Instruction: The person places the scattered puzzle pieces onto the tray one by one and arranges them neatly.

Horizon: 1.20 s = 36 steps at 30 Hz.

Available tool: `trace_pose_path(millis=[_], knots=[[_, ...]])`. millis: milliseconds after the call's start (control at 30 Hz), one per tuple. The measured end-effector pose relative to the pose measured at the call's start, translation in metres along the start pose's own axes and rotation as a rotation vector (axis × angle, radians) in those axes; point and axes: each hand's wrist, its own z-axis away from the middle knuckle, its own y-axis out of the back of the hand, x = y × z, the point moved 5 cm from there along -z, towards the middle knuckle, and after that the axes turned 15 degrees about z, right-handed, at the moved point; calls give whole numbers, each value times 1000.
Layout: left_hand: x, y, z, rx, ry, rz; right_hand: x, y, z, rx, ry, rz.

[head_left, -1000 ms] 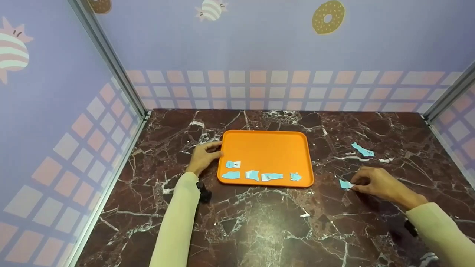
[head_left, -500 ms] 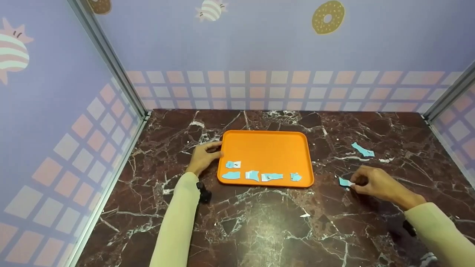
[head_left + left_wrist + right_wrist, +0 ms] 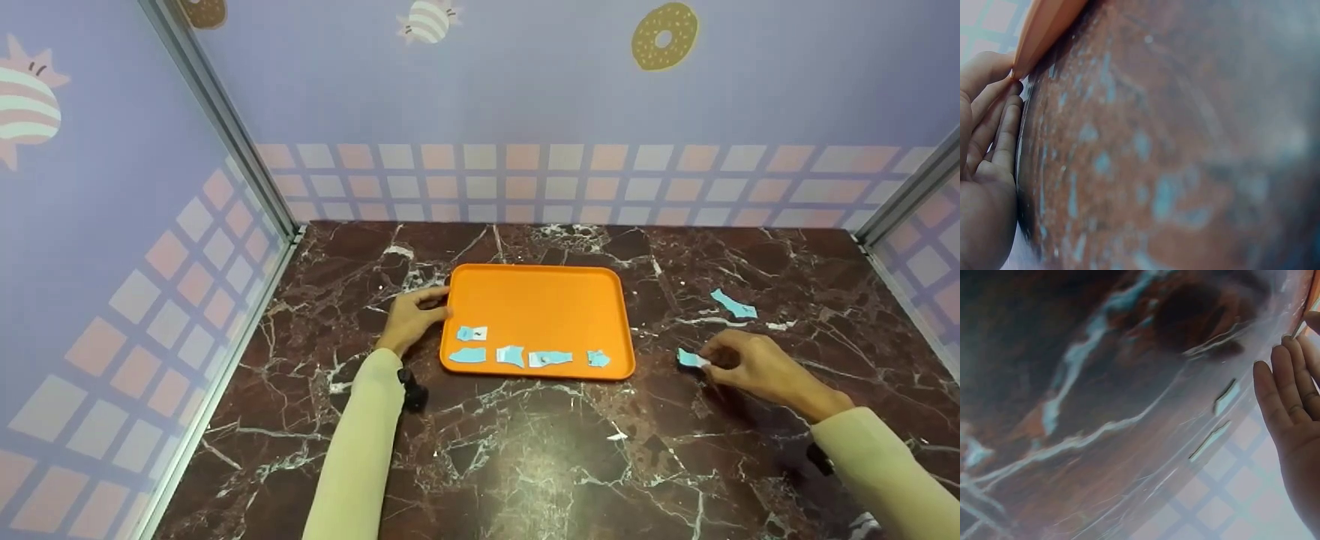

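Note:
An orange tray [image 3: 536,296] lies flat on the marbled table. My left hand [image 3: 411,319] holds its left rim, with thumb and fingertips at the edge; the left wrist view shows the fingertips against the orange rim [image 3: 1053,31]. To the right of the tray, my right hand [image 3: 757,364] pinches a small, jagged light-blue and white flat piece [image 3: 690,358] between thumb and fingers. A dark shadow shows beneath this piece. Several similar pieces, among them a blue one [image 3: 468,355], form a row along the tray's near side, with another piece [image 3: 472,333] above the row's left end.
A longer blue piece [image 3: 733,304] lies on the table [image 3: 525,465] beyond my right hand. Lilac panels with printed squares [image 3: 521,180] enclose the back and sides, joined by metal corner posts [image 3: 225,120].
My right hand has lifted the pinched piece off the table and moved it slightly left and away from me. The left hand and tray have stayed in place.

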Motion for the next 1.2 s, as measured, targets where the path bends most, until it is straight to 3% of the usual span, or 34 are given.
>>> trace_pose_path(millis=[567, 967, 1200], knots=[[1, 0, 0, -2, -12, -23, -36, -6, -37, 87, 138, 24], [1, 0, -1, -2, -7, -23, -59, -13, -66, 58, 115, -15], [0, 0, -1, 5, -9, -23, -74, -18, -84, 83, 185, -28]])
